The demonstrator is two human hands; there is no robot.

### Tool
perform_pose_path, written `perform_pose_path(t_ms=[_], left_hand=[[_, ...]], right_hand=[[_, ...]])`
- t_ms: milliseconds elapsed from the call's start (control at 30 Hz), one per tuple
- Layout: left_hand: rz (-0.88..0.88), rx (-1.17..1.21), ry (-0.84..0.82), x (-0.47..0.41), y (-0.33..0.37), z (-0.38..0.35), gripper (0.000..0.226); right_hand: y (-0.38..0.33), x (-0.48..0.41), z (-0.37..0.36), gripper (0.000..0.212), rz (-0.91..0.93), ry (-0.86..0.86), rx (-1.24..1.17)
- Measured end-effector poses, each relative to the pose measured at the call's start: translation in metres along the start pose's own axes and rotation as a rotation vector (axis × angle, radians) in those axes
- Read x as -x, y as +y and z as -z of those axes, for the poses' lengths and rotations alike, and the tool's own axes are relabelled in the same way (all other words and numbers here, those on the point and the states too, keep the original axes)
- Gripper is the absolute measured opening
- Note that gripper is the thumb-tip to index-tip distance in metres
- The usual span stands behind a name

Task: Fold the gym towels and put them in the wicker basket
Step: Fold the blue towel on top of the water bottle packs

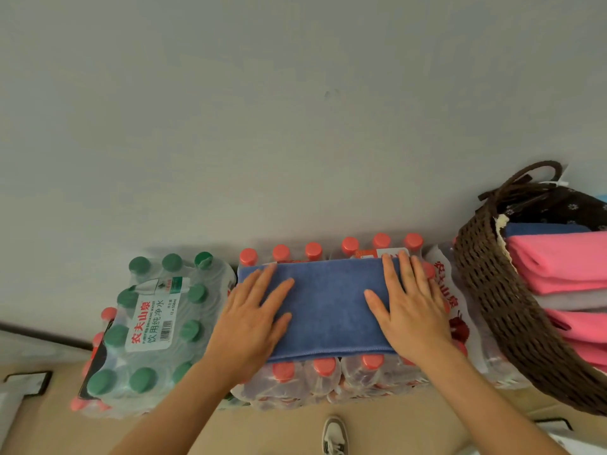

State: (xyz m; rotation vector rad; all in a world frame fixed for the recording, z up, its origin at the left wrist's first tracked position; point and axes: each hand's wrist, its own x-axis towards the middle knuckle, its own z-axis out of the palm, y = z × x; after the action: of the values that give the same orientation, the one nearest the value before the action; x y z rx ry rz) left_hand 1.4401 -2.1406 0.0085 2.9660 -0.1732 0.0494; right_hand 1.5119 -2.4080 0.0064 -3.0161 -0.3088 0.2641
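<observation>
Blue gym towel (328, 307), folded into a long flat band, lying across the tops of a shrink-wrapped pack of red-capped water bottles (325, 379) set against a pale wall (295, 110). Left hand (253, 326) flat on the towel's left end, palm down, grip spread, fingers splayed and pointing toward the wall, nothing pinched. Right hand (410, 310) flat on the towel's right end, likewise palm down with grip spread wide, fingertips reaching the far edge of the cloth, thumb angled inward. Bare stretch of blue cloth showing between the two hands; near hem straight, just short of the front row of red caps.

Wicker basket (512, 310) just to the right, dark brown weave, tilted with its opening turned to the right side of the view, handle arching up by the wall. Inside, a stack of folded towels: pink towels (565, 267) in several layers, a grey layer between them, another blue one (545, 228) at the far end, beside a dark flower-print lining.

Pack of green-capped bottles (154, 326) just left of the red-capped pack, white label with a barcode on top. Shoe (334, 436) on the tan floor below.
</observation>
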Motion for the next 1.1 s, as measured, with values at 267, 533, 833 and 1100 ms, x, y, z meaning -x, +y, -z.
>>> perform_pose_path(t_ms=[267, 533, 833, 1100], left_hand=[[0.783, 0.507, -0.057, -0.005, -0.013, 0.021, 0.030], [0.815, 0.567, -0.031, 0.000, -0.004, 0.026, 0.040], [0.797, 0.822, 0.005, 0.001, -0.011, 0.033, 0.019], [0.911, 1.119, 0.232, 0.068, -0.049, 0.056, 0.013]], right_hand=[[-0.001, 0.000, -0.001, 0.082, -0.028, 0.038, 0.038], [-0.071, 0.009, 0.014, 0.068, 0.167, 0.169, 0.025], [-0.132, 0.012, -0.019, 0.091, 0.220, -0.001, -0.024], [-0.202, 0.028, -0.023, 0.080, 0.372, -0.102, -0.096]])
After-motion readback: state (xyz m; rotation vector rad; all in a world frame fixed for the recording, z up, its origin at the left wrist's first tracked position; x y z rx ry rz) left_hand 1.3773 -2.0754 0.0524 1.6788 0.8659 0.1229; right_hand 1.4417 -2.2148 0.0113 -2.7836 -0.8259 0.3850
